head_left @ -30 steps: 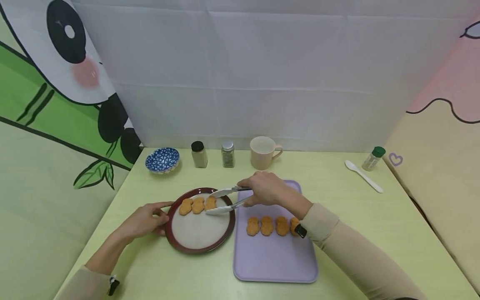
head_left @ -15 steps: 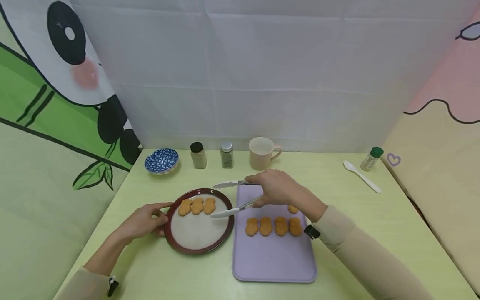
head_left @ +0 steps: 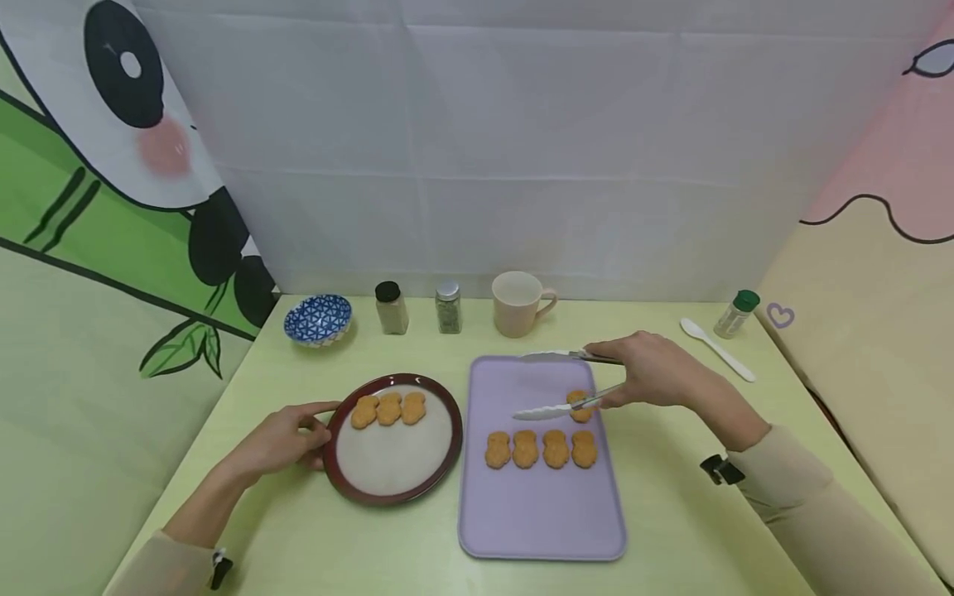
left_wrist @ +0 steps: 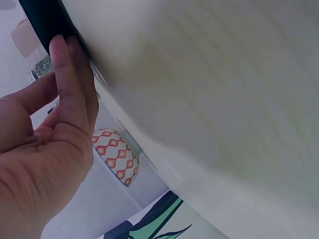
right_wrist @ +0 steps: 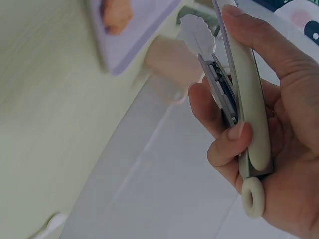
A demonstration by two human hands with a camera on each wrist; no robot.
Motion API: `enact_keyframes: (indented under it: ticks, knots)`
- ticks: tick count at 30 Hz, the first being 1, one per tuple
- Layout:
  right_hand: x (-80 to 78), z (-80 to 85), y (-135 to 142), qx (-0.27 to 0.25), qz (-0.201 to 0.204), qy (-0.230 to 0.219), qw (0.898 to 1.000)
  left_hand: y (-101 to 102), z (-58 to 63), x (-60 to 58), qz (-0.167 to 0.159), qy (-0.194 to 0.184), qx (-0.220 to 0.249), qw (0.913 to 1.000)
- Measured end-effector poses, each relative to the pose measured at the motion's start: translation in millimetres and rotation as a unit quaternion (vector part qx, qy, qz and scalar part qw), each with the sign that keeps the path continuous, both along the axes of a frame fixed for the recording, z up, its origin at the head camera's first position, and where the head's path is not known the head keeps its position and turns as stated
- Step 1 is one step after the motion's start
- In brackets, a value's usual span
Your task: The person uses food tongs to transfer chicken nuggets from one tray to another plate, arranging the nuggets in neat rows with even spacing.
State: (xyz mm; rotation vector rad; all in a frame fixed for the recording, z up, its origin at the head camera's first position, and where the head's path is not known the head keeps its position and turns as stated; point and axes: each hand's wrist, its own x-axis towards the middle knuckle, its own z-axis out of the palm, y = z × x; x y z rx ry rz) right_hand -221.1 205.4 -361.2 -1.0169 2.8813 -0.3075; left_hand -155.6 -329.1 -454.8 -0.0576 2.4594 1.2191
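My left hand [head_left: 281, 443] rests its fingers against the left edge of a brown-rimmed plate [head_left: 392, 500]; the left wrist view shows those fingers [left_wrist: 70, 94] extended to the dark rim. Three golden nuggets [head_left: 389, 409] lie in a row on the plate. My right hand [head_left: 656, 370] grips a pair of tongs [head_left: 547, 412] by the handles. The tongs' pale tips are spread apart with nothing between them, over the upper part of a purple tray [head_left: 540, 517]. One nugget [head_left: 580, 410] sits near the lower tong arm, partly covered by it; several more nuggets [head_left: 555, 449] form a row below.
Along the back stand a blue patterned bowl [head_left: 318, 320], a black-capped jar [head_left: 391, 308], a silver-capped jar [head_left: 449, 308] and a pale mug [head_left: 517, 305]. At the back right are a white spoon [head_left: 717, 349] and a green-capped jar [head_left: 736, 314]. A white curtain closes off the back.
The tongs came away from the third nugget on the plate, spread wider, and moved right with my right hand to above the tray. My left hand has stayed at the plate.
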Motion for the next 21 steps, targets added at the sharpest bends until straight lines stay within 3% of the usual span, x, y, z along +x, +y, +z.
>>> enact_keyframes:
  ticks: [9,21]
  knots:
    - [4.1,-8.4,51.2,0.026,-0.016,0.019,0.999,2.6,2.5,0.9,-0.001,0.002,-0.010,0.9999]
    - [4.2,-14.0,72.6,0.046,-0.017,0.004,0.999,4.7,3.5,0.4,-0.001,0.002,-0.005,1.0000]
